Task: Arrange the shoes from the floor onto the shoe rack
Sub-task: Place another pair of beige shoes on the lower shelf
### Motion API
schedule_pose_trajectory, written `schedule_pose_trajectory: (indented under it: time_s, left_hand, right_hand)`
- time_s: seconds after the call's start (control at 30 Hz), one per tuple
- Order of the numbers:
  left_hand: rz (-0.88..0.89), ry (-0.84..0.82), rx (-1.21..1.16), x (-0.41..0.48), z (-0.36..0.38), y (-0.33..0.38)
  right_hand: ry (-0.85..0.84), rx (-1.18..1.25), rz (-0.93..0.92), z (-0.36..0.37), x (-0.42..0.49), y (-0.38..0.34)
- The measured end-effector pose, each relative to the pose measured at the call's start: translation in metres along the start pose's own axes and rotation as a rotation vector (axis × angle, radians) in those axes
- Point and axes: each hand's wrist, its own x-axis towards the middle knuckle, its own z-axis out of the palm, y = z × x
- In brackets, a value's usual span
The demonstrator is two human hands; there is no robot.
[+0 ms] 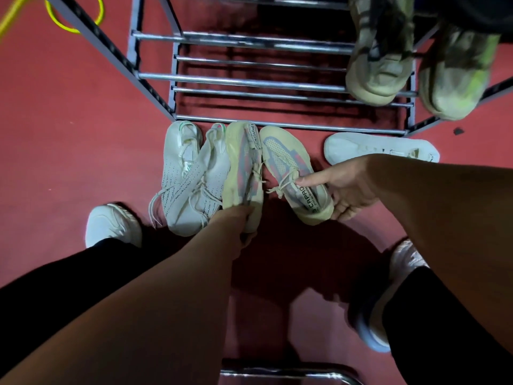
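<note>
A pair of cream sneakers with red and grey panels lies on the red floor in front of the metal shoe rack (249, 81). My left hand (236, 226) grips the heel of the left cream sneaker (243, 168). My right hand (344, 190) holds the heel of the right cream sneaker (288, 168), index finger stretched along its tongue. Two white knit sneakers (191, 173) lie just left of them. One white sneaker (380, 148) lies sideways under the rack's right front corner. Two olive-green sneakers (410, 62) stand on the rack's upper right.
My own feet in white shoes (112, 223) stand at left and right (388, 295) on the floor. A yellow cable (72, 23) curls at the far left beside the rack's frame. A chrome bar (283, 370) crosses the bottom edge.
</note>
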Motion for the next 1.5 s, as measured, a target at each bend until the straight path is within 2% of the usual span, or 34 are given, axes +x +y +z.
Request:
schedule_pose_trajectory:
  time_s: [0.1,0.23,0.4,0.5,0.63,0.73,0.83,0.97,1.13,1.5]
  left_hand:
    - [0.048,-0.011,0.112,-0.028,0.0,0.014]
    - [0.179,-0.124,0.373,-0.088,-0.012,0.048]
    - [0.315,-0.168,0.591,-0.181,-0.066,0.082]
    - [0.289,-0.157,0.691,-0.235,-0.093,0.094]
    - [0.324,-0.189,0.591,-0.266,-0.123,0.089]
    - [0.383,-0.097,0.503,-0.271,-0.136,0.085]
    - [0.51,-0.03,0.383,-0.274,-0.134,0.086]
    - [0.59,-0.048,0.244,-0.277,-0.118,0.087]
    - [0.552,-0.11,0.227,-0.281,-0.105,0.088]
    - [0.509,-0.143,0.124,-0.278,-0.104,0.103]
  right_hand:
    - [-0.003,0.061,-0.09,0.01,-0.03,-0.01]
    - [0.225,0.155,-0.202,0.032,-0.073,-0.021]
    - [0.305,0.03,-0.197,0.073,-0.147,-0.011]
    - [0.367,-0.014,-0.23,0.087,-0.194,-0.004]
    - [0.578,0.014,-0.425,0.105,-0.239,0.006]
    - [0.658,0.138,-0.518,0.124,-0.257,0.013]
    - [0.635,0.264,-0.593,0.135,-0.265,0.011]
    - [0.675,0.358,-0.668,0.14,-0.275,0.0]
    - [0.602,0.508,-0.708,0.137,-0.273,-0.005]
    - [0.529,0.665,-0.736,0.122,-0.262,-0.001]
